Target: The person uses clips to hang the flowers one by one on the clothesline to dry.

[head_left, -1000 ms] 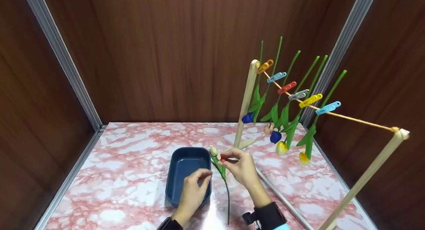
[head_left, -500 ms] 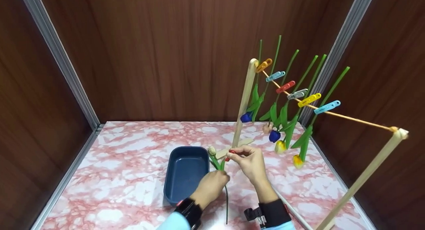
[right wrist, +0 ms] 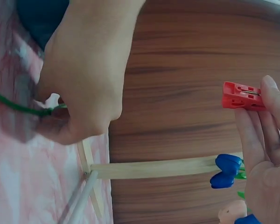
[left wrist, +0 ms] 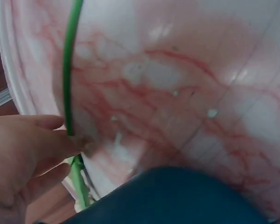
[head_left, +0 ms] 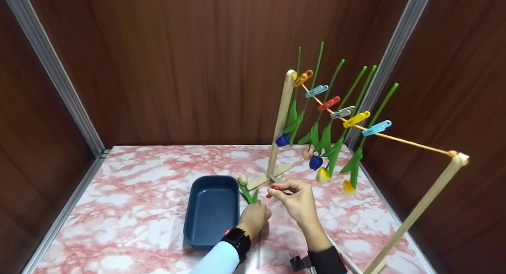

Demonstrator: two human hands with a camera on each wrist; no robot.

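A white artificial tulip lies on the table beside the blue container. My left hand pinches its green stem just below the leaves; the palm hides part of it in the head view. To the right, my right hand is raised and holds a small red clothespin between thumb and fingers. Seen from the right wrist, the clothespin's jaws point away from the fingers and have nothing in them.
A dark blue container stands left of the hands. On the right, wooden posts hold a slanting cord, where several coloured clothespins hold tulips upside down. A wooden foot lies just behind the white tulip.
My left hand has moved right from over the container and taken hold of the tulip's stem. The right hand, still holding the red clothespin, has drawn away from the flower to the right.
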